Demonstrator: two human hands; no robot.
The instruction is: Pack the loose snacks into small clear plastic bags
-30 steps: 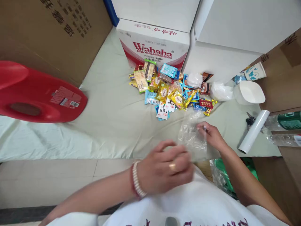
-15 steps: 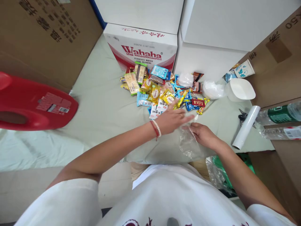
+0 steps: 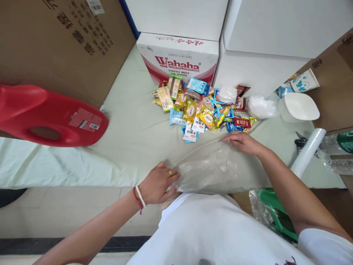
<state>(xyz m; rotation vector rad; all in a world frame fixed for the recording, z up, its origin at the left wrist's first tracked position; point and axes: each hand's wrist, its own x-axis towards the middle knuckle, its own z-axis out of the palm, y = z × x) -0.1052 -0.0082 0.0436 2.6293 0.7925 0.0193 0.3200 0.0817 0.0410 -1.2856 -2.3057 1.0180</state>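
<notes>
— What's hard to make out?
— Both grips. The left hand [image 3: 158, 184] curls at the left side of the sheer, wrinkled plastic bag [image 3: 211, 171], the right hand [image 3: 242, 142] at its far edge; I can't tell whether either pinches it. The bag lies between them on the cloth-covered tabletop [image 3: 129, 140].
— And around it?
— 2 clear bottles [image 3: 332, 144] and 1 red jug [image 3: 66, 110], all cut off; scissors [image 3: 300, 142] partly hidden behind 1 glossy roll [image 3: 309, 152]. The wrapped snacks [image 3: 191, 109] overlap too much to count.
</notes>
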